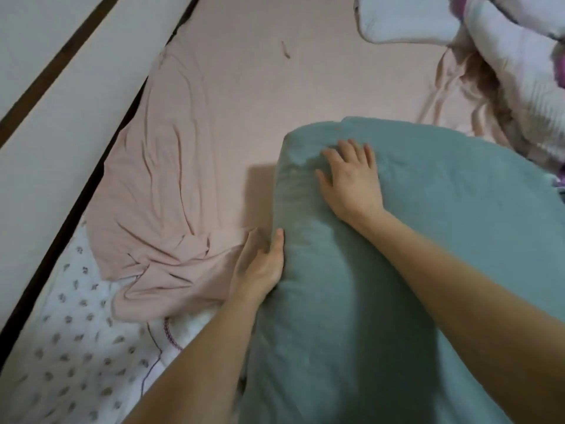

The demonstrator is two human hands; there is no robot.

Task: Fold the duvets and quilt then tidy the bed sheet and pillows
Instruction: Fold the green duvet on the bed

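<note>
A thick teal duvet (428, 240) lies bunched over the right half of the bed. My right hand (351, 175) rests flat on its top, fingers spread. My left hand (263, 267) presses against the duvet's left side, thumb on the fabric and fingers tucked under its edge. The pink bed sheet (232, 96) covers the mattress; its near left corner (159, 270) has come loose and lies wrinkled. A white quilt with purple print (513, 71) is heaped at the top right, with a white pillow (403, 22) beside it.
A white mattress cover with small grey motifs (76, 347) shows under the loose sheet corner at the lower left. A white wall or bed frame with a dark gap (61, 87) runs along the bed's left side.
</note>
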